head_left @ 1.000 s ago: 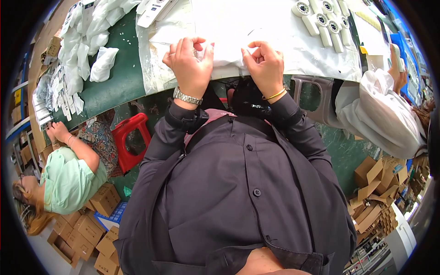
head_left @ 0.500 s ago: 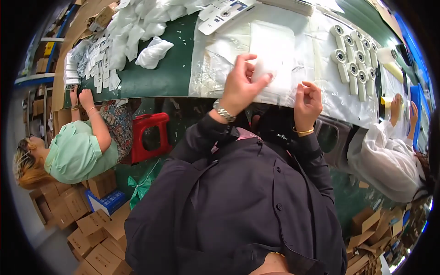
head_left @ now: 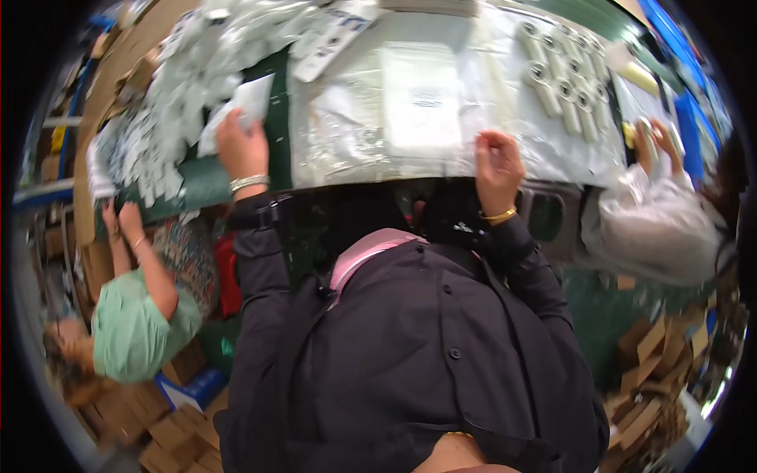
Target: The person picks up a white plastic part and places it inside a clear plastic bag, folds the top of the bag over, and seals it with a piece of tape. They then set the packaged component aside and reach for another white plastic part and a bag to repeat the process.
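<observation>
Pouch (head_left: 254, 98), wht, gripped btwn thumb & fingers of L hand (head_left: 243, 146), over green counter (head_left: 280, 118), just beside pouch heap (head_left: 177, 102), well apart from R hand (head_left: 498, 162). R fingers loosely curled nr counter edge, can't tell if gripping anything. Clear bag stack (head_left: 422, 102) btwn both hands; wht ring-ended handles (head_left: 552, 91) beyond R hand, to the rt

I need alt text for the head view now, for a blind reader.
A person's left hand holds a white packet beside a heap of white packets; the curled right hand is right of stacked translucent bags, with white round-headed parts beyond.
</observation>
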The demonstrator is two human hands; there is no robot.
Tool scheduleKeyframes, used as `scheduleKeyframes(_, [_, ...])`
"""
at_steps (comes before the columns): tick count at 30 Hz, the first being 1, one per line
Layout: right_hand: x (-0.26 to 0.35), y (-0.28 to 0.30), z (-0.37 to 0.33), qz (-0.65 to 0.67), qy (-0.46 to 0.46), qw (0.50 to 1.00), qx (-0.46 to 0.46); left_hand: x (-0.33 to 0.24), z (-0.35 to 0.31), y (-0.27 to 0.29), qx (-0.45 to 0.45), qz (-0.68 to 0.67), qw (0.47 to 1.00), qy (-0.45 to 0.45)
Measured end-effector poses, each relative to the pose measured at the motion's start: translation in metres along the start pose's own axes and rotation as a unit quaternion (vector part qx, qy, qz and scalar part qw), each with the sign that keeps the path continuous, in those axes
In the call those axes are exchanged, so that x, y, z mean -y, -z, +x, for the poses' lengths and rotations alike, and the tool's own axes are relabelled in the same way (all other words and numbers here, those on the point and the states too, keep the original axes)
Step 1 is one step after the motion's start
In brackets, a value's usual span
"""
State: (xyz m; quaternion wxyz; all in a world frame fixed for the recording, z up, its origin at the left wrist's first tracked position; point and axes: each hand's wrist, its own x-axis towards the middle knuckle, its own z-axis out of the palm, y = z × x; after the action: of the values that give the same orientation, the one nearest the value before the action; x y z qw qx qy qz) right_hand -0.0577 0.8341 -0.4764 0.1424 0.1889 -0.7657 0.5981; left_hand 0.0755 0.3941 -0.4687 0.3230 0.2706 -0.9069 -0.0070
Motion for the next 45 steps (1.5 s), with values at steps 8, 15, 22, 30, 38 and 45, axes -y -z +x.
scheduleKeyframes(8, [0.001,0.048,0.027,-0.079,-0.028,0.996,-0.032,-0.121,-0.025,0.045,-0.022,-0.195,0.979,-0.057])
scheduleKeyframes(15, [-0.03,0.069,0.118,0.016,-0.169,0.985,0.025,-0.2,-0.067,0.058,0.128,-0.348,0.914,-0.166])
scheduleKeyframes(22, [-0.034,0.053,0.157,-0.018,-0.273,0.956,0.103,-0.209,-0.073,0.051,0.177,-0.228,0.925,-0.246])
scheduleKeyframes(30, [0.003,0.039,0.1,-0.374,-0.033,0.913,0.159,-0.219,-0.076,0.041,0.188,-0.226,0.931,-0.215])
scheduleKeyframes(38, [0.017,0.043,0.054,-0.342,0.081,0.931,0.099,-0.219,-0.076,0.038,0.174,-0.271,0.921,-0.22])
scheduleKeyframes(45, [0.051,0.025,-0.008,-0.013,-0.03,0.985,0.167,-0.218,-0.076,0.031,0.176,-0.28,0.911,-0.247])
